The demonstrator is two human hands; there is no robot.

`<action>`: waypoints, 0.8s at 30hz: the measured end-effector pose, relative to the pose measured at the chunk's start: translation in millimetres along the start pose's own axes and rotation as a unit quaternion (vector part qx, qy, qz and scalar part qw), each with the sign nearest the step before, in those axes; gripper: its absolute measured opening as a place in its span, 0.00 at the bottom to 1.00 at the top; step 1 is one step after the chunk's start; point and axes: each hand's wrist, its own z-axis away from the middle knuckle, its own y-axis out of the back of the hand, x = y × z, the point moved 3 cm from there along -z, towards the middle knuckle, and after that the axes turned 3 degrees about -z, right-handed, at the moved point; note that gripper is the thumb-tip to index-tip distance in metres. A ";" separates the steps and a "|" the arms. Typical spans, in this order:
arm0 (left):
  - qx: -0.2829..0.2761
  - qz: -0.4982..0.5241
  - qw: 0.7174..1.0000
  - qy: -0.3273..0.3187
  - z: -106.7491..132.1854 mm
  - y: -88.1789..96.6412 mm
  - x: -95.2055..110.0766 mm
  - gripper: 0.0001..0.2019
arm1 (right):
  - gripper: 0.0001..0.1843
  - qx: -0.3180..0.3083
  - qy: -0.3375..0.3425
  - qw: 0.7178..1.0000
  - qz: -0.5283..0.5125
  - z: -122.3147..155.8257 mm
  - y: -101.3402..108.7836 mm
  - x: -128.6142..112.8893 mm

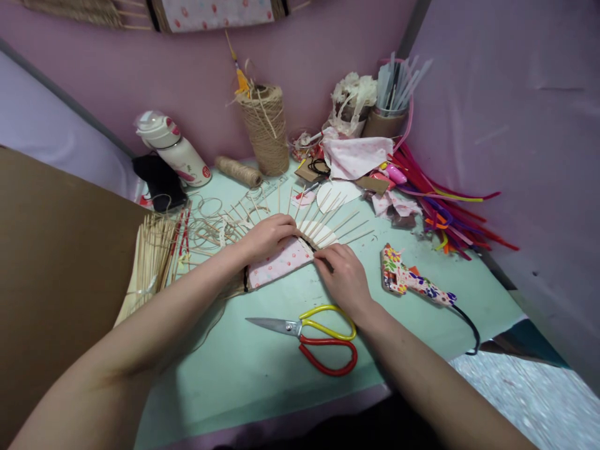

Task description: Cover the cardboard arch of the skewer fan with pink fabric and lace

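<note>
A small fan of thin bamboo sticks [328, 222] lies on the mint-green table [262, 375], partly covered by pink patterned fabric [281, 261]. My left hand [267, 236] lies over the fabric's upper edge with curled fingers pressing it down. My right hand [344, 275] sits at the fabric's right end, fingers pinched together on a dark strip or pen at the edge. Scissors [314, 334] with yellow and red handles lie just in front of my hands.
A flower-patterned glue gun [412, 280] with a black cord lies to the right. At the back stand a twine spool [266, 128], a white bottle [175, 150] and a cup of sticks [389, 106]. Pipe cleaners [445, 212] pile at right, bamboo sticks [152, 262] at left.
</note>
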 end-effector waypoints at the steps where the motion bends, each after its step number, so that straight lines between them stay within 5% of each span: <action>1: 0.001 0.001 1.000 0.002 1.3 0.3 0.6 0.13 | 0.06 0.000 -0.002 1.000 0.005 -0.2 0.2 0.2; 9: 0.015 -0.010 1.000 0.002 8.6 3.6 -0.2 0.15 | 0.06 0.004 0.008 1.000 -0.007 0.1 2.7 -6.8; 14: 0.028 -0.018 0.999 -0.005 12.0 5.2 -3.2 0.15 | 0.09 0.024 0.034 0.999 0.010 9.4 54.4 -15.7; 19: -0.001 -0.012 1.000 0.015 12.2 16.0 9.5 0.18 | 0.19 -0.077 -0.021 0.983 0.163 40.5 120.3 33.0; 24: -0.052 0.048 0.997 0.024 3.4 18.1 26.8 0.13 | 0.32 -0.107 -0.065 0.964 0.236 75.5 137.2 92.0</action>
